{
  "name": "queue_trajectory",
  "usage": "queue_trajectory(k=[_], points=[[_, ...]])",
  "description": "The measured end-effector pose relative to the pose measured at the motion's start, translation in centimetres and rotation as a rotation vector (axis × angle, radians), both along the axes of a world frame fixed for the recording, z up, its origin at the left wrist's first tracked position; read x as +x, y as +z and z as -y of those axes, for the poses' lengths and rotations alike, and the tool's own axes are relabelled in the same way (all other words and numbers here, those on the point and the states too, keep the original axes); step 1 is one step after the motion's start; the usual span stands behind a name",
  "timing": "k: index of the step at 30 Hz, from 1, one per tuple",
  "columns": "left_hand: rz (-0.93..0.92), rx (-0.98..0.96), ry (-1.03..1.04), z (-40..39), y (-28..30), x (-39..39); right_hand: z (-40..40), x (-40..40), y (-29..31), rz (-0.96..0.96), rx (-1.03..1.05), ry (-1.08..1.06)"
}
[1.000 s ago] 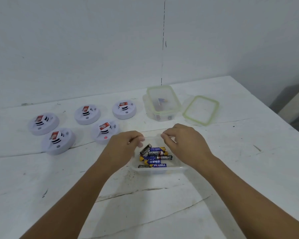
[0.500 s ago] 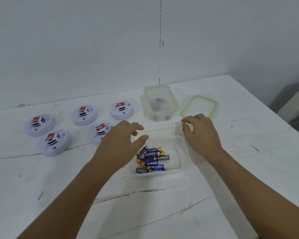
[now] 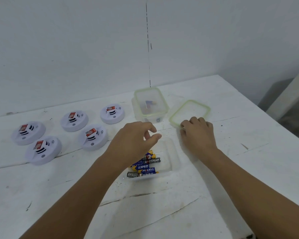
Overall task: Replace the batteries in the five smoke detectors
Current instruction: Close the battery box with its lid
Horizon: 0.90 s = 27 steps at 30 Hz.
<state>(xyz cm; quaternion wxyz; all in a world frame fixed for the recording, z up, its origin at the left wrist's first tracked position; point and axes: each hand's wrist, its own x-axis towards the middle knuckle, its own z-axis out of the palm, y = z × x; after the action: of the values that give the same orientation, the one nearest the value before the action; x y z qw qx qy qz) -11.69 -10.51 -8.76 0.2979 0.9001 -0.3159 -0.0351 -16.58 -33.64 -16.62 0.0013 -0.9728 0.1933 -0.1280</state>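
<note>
A person's two bare arms reach over a scuffed white table [image 3: 231,169]. The left hand [image 3: 133,140] hovers above a clear open tray [image 3: 173,152] of loose batteries [image 3: 145,167], its fingers loosely curled and apart, holding nothing. The right hand [image 3: 197,133] rests with bent fingers on the near edge of a green-rimmed lid [image 3: 190,112] lying flat on the table; whether it grips the lid cannot be told. Behind the tray stands a lidded clear container [image 3: 149,104]. Five white round smoke detectors [image 3: 91,137] sit grouped at the left of the table, well apart from the batteries.
</note>
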Motion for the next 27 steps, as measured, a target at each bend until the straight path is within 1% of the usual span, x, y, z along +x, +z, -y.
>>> queue_trajectory(k=[2, 3, 6, 9, 12, 15, 18, 22, 23, 25, 27], points=[[0.004, 0.002, -0.012, 0.2, -0.1, 0.0, -0.1, -0.1, -0.1, 0.051, -0.006, 0.015], [0.005, -0.001, -0.015, 0.3, -0.1, 0.0, 0.0, -0.2, -0.1, 0.109, 0.003, 0.023], [-0.006, -0.034, -0.024, 0.4, -0.2, 0.1, 0.0, -0.6, 1.5, 0.357, 0.022, 0.048], [-0.014, -0.064, -0.027, 0.6, -0.2, 0.0, -0.3, -0.9, 4.6, 0.541, 0.080, 0.073], [-0.060, -0.134, 0.010, 1.1, -0.2, 0.0, -1.1, -1.0, 7.7, 0.699, 0.276, 0.117], [-0.116, -0.199, 0.089, 1.5, -0.1, 0.4, -2.4, -1.4, 10.4, 0.808, 0.479, 0.142], [-0.231, -0.254, 0.167, 1.4, 0.4, 0.7, -3.2, -2.1, 12.3, 0.841, 0.696, 0.139], [-0.413, -0.345, 0.184, 1.1, 0.6, 0.7, -4.0, -3.3, 14.1, 0.858, 0.841, 0.134], [-0.443, -0.371, 0.188, 1.0, 0.6, 0.6, -4.3, -3.5, 14.4, 0.872, 0.918, 0.112], [-0.502, -0.447, 0.210, 1.0, 0.7, 0.4, -5.1, -3.4, 14.5, 0.898, 1.170, 0.043], [-0.578, -0.604, 0.257, 0.6, 0.9, 0.3, -5.9, -3.2, 13.9, 0.874, 1.452, -0.039]])
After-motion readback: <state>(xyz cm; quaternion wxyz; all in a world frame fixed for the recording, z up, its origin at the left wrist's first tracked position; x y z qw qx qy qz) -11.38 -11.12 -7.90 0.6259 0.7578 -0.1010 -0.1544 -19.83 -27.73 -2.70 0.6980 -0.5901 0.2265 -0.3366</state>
